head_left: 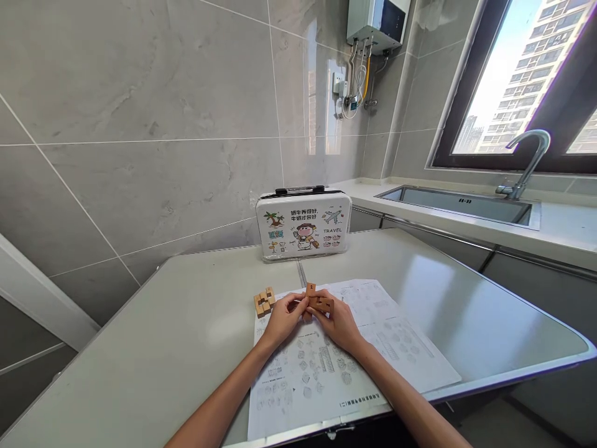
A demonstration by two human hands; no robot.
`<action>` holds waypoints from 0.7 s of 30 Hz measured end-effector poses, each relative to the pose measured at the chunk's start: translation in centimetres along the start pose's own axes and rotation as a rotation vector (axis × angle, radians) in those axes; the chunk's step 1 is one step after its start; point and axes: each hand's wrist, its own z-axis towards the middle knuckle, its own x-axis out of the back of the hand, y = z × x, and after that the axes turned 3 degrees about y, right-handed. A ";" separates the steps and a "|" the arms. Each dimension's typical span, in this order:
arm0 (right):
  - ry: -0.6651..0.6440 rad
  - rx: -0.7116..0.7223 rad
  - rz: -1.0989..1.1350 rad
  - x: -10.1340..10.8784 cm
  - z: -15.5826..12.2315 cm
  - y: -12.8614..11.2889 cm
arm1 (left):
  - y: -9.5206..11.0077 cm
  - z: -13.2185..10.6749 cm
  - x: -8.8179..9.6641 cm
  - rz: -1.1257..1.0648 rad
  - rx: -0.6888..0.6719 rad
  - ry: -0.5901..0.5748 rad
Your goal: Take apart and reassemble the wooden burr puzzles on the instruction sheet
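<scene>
My left hand [282, 318] and my right hand [341, 320] meet above a printed paper sheet [321, 389]. Between their fingertips are notched wooden puzzle pieces. One piece [311, 289] stands upright, with what looks like a "2" on its end; my left fingers pinch near its base. A darker brown piece [323, 303] lies across in my right fingers. The two touch or overlap, but whether they interlock is hidden by the fingers. Just left of my left hand, more wooden pieces [264, 302] lie grouped at the sheet's far left corner.
A white carrying case [303, 227] with cartoon prints and a black handle stands at the table's back against the wall. The folding-type table [177, 348] has a centre seam. To the right are a counter with a sink [459, 202], a faucet [532, 162] and a window.
</scene>
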 end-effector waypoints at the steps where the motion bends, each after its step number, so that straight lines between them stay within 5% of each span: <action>1: 0.001 0.001 -0.001 0.0 0.0 0.0 | -0.1 0.0 0.0 0.013 -0.009 0.012; 12: 0.052 -0.059 0.138 -0.1 0.2 -0.3 | -0.5 0.1 0.0 0.141 -0.034 0.159; 21: 0.185 -0.258 0.058 0.0 0.8 1.3 | -0.1 0.1 0.4 0.344 -0.064 0.265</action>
